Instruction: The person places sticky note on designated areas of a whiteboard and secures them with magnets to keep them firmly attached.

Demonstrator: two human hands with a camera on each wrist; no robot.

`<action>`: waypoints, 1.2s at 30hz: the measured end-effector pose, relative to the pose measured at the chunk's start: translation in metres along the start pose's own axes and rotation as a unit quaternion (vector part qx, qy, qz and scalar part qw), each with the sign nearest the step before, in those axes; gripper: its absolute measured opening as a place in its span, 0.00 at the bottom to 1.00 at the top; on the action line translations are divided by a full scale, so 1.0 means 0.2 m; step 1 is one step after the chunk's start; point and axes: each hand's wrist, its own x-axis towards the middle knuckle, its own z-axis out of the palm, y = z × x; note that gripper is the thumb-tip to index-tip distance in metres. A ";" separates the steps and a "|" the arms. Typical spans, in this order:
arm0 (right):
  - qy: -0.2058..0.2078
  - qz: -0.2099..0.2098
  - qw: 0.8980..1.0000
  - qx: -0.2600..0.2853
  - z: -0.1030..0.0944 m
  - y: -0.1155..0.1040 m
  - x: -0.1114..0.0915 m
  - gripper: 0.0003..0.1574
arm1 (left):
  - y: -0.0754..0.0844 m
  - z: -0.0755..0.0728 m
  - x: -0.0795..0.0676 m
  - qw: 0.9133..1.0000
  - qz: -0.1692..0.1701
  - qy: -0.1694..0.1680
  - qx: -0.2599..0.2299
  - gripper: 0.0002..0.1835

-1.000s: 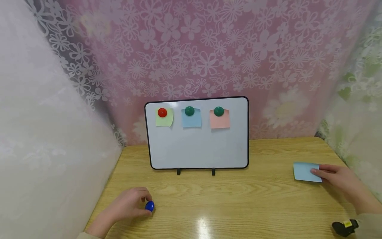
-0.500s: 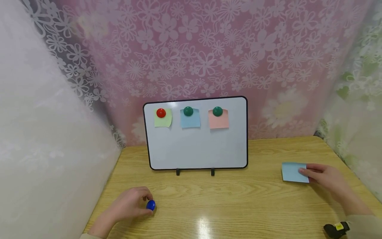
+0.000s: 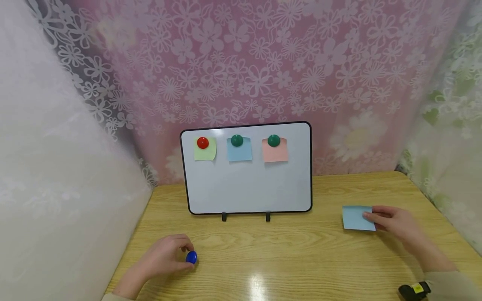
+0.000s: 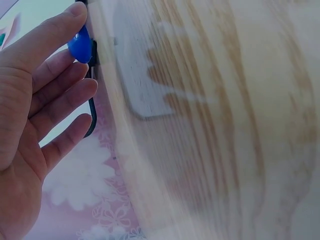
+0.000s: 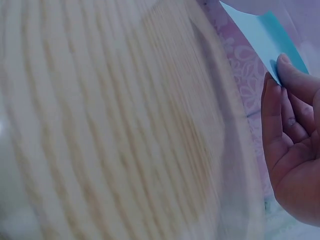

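Note:
At the front left of the table, my left hand (image 3: 163,258) pinches a round blue magnet (image 3: 191,257) between thumb and fingers. The left wrist view shows the magnet (image 4: 80,46) at the fingertips, the other fingers loosely bent below it. Over the right side of the table my right hand (image 3: 399,223) holds a light blue sticky note (image 3: 355,218) by its right edge, thumb on the front face. In the right wrist view the note (image 5: 265,37) bends a little away from the pinching thumb and fingers.
A black-framed whiteboard (image 3: 248,188) stands on small black feet at the table's back. Along its top hang a green note (image 3: 205,154) under a red magnet (image 3: 202,142), then blue (image 3: 239,154) and pink (image 3: 275,155) notes under green magnets. Floral curtains surround the wooden table (image 3: 293,259).
My right hand has carried the light blue note leftward, closer to the whiteboard. The left hand with the blue magnet has stayed almost in place.

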 end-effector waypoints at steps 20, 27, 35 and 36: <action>-0.013 -0.007 1.000 0.022 0.19 -0.08 0.02 0.51 | 0.01 0.01 0.03 1.000 0.012 0.000 -0.005 0.16; -0.023 -0.016 0.999 0.020 0.26 -0.16 0.01 0.50 | 0.02 0.02 0.04 1.000 0.013 0.010 -0.004 0.15; -0.027 -0.023 0.999 0.036 0.36 -0.20 0.04 0.50 | 0.04 0.03 0.08 0.999 0.027 0.029 -0.007 0.15; -0.028 -0.027 0.999 0.039 0.38 -0.20 0.04 0.49 | 0.04 0.03 0.09 0.999 0.028 0.028 -0.007 0.15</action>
